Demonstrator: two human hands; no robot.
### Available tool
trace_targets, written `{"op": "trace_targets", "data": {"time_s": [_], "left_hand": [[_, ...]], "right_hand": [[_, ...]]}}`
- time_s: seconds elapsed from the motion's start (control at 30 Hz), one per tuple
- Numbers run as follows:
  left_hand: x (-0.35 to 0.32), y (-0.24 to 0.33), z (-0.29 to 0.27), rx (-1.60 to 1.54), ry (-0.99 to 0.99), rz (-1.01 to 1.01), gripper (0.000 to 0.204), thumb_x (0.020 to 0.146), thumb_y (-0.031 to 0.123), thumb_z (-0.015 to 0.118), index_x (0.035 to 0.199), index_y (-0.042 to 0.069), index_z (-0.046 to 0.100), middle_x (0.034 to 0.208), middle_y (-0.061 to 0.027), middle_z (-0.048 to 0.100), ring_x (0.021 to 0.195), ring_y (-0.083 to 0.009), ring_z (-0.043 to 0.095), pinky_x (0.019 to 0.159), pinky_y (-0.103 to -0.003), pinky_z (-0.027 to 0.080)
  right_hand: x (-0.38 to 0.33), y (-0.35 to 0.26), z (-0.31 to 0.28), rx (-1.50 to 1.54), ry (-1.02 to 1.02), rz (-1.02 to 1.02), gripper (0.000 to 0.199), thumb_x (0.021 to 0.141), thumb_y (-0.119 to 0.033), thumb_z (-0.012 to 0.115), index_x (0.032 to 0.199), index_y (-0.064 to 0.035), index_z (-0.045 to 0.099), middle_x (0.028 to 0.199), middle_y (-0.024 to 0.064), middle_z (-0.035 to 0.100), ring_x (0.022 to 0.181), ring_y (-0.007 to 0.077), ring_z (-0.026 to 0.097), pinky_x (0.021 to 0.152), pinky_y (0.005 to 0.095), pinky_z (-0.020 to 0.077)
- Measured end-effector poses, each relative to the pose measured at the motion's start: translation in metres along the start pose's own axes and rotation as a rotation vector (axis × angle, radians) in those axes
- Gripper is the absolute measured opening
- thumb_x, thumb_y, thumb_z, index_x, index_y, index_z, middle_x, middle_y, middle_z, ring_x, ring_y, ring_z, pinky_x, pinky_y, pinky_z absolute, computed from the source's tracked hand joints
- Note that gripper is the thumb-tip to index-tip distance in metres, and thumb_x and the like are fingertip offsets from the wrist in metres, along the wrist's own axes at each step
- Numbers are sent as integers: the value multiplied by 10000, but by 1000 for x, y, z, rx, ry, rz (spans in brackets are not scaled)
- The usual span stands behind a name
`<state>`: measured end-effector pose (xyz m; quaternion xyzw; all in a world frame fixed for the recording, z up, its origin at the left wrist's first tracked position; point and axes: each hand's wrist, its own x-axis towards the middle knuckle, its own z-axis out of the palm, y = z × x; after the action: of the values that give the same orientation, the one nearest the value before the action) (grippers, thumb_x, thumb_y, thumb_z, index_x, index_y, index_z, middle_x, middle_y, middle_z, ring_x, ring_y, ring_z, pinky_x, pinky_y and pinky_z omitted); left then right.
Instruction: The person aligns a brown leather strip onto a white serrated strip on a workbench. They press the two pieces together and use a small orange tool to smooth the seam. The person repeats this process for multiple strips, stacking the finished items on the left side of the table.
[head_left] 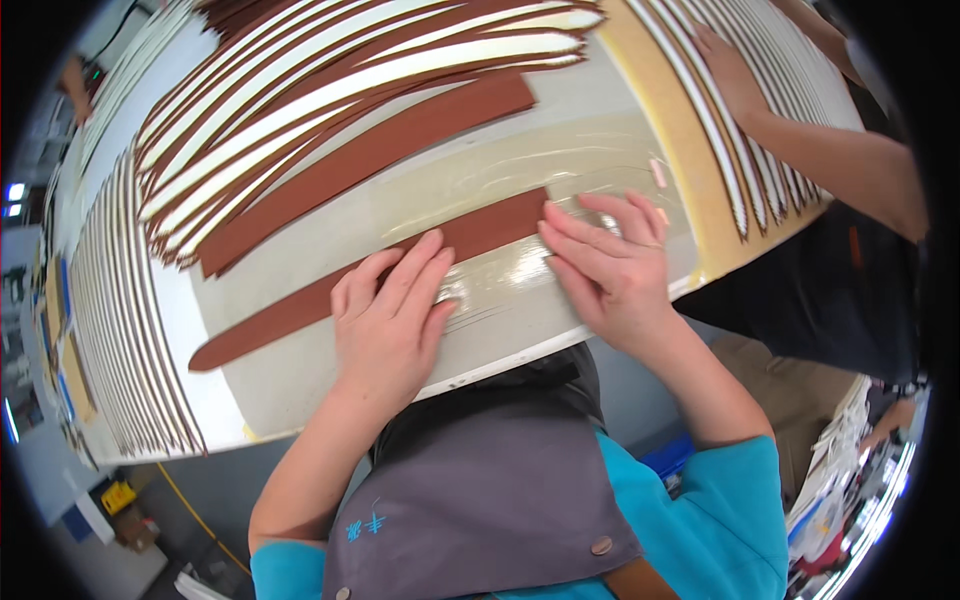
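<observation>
A long brown leather-like strip lies across a glossy, glue-coated work board. My left hand presses flat on the strip's middle, fingers spread. My right hand lies flat beside it at the strip's right end, fingers apart, touching the strip and the shiny board. Neither hand holds anything. A wider brown strip lies parallel further back.
Many brown and cream strips fan across the back of the table, and more rows lie at the left. Another person's hand rests on strips at the upper right. A small pink piece sits near the board's right side.
</observation>
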<state>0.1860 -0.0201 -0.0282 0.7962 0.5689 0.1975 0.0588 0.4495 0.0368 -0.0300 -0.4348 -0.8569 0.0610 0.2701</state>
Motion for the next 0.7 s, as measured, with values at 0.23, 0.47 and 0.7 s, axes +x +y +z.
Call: {"op": "trace_targets", "data": {"time_s": [0.23,0.47,0.7], "left_hand": [[0,2,-2,20,-40,5,507,871,122,753,1370,88,678,1460,-40,641,1227,-296,555,1099,-431,370],[-1,2,-4,40,-75,19,512,885,100,737,1389,59,660,1478,-65,624,1239,-306,527,1126,-428,342],[0,2,-5,47,-72,32,507,887,95,732,1387,51,659,1475,-76,626,1237,-322,531,1117,-432,365]], "right_hand": [[-3,4,3,76,51,12,317,836,-132,815,1152,-123,797,1284,-28,744,1214,251,627,1124,502,386],[-4,4,4,115,82,15,282,830,-128,811,1110,-92,797,1241,-17,754,1196,238,624,1125,515,414],[-4,3,4,138,98,40,296,813,-121,812,1107,-93,797,1235,-13,755,1214,243,618,1142,524,397]]}}
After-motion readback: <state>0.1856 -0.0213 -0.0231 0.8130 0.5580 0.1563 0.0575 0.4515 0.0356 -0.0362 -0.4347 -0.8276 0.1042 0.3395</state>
